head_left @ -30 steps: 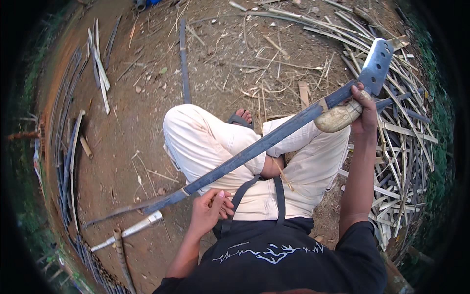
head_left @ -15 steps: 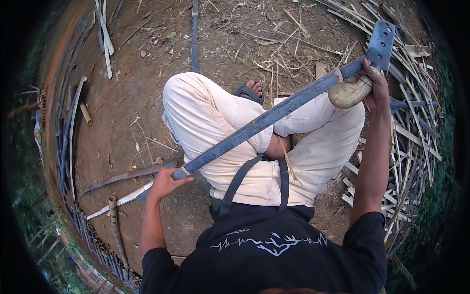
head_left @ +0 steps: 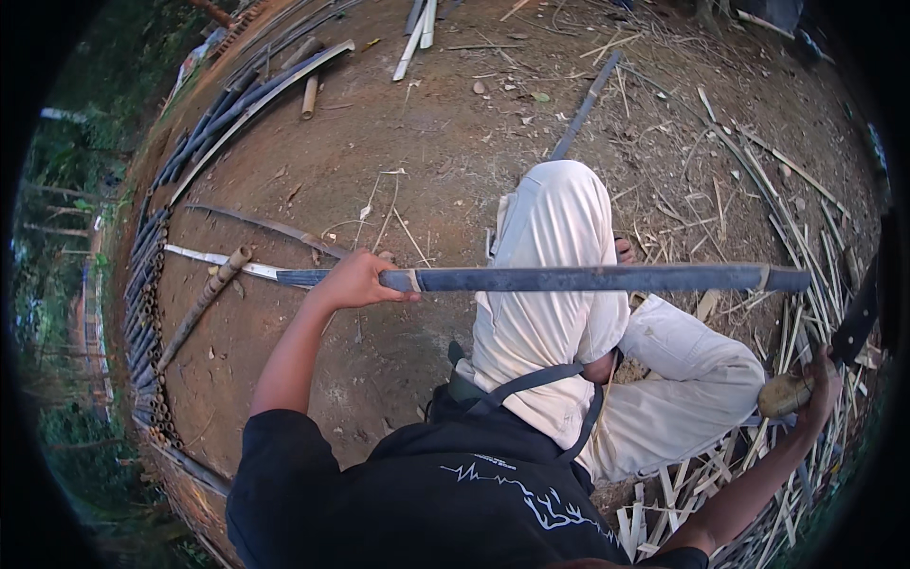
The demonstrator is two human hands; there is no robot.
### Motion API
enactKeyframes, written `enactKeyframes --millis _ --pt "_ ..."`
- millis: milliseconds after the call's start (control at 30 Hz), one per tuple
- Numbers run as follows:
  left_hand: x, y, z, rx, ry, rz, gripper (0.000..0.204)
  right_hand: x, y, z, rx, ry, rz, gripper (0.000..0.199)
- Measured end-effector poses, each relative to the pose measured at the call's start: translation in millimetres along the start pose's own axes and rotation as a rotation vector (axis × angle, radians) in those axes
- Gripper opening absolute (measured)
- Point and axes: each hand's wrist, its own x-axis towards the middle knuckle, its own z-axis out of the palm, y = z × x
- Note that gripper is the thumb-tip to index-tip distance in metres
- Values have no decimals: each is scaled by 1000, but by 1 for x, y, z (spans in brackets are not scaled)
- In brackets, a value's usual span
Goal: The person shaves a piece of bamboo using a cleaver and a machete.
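A long dark split-bamboo strip (head_left: pixel 588 279) with pale node rings lies level across my raised knee, in front of my cream trousers (head_left: pixel 550 228). My left hand (head_left: pixel 355 283) pinches its left end between thumb and fingers. Out at the far right, my right hand (head_left: pixel 823 387) is wrapped round the rounded wooden handle (head_left: pixel 784 395) of a large knife. Its dark blade (head_left: pixel 859 318), with holes near the handle, points up and away and partly fades into the dark rim. The strip's right end stands apart from the knife and that hand.
Pale bamboo splints (head_left: pixel 673 493) are heaped at my right side. Stacked dark bamboo (head_left: pixel 147 322) lines the left. A short bamboo pole (head_left: pixel 204 305), a white-faced strip (head_left: pixel 213 257) and another dark strip (head_left: pixel 586 104) lie on the bare earth.
My view has turned to the right. The bamboo strip has gone from slanted to level. My right hand, with the knife, has come away from the strip's right end, outward and nearer my body.
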Motion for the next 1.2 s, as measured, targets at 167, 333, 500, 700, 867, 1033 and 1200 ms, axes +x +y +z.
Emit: enactKeyframes --millis 167,333,500,700,867,1033,1200 --pt "-20 -9 16 -228 257 -281 50 4 -42 -38 -191 173 -145 39" --pt "-16 17 70 -284 288 -303 72 -106 -84 75 -294 226 -195 29" --pt "8 29 94 -377 261 -217 73 -178 -44 180 -248 -171 -58 32" --pt "28 74 84 -413 291 -193 61 -174 53 287 -21 -341 287 26" --pt "23 70 92 -713 176 -353 44 -134 81 331 -181 -470 436 31" --pt "32 99 102 -692 151 -372 44 -131 141 327 -552 -240 448 28" --pt "20 91 100 -682 146 -386 46 -149 120 318 -200 -133 472 12"
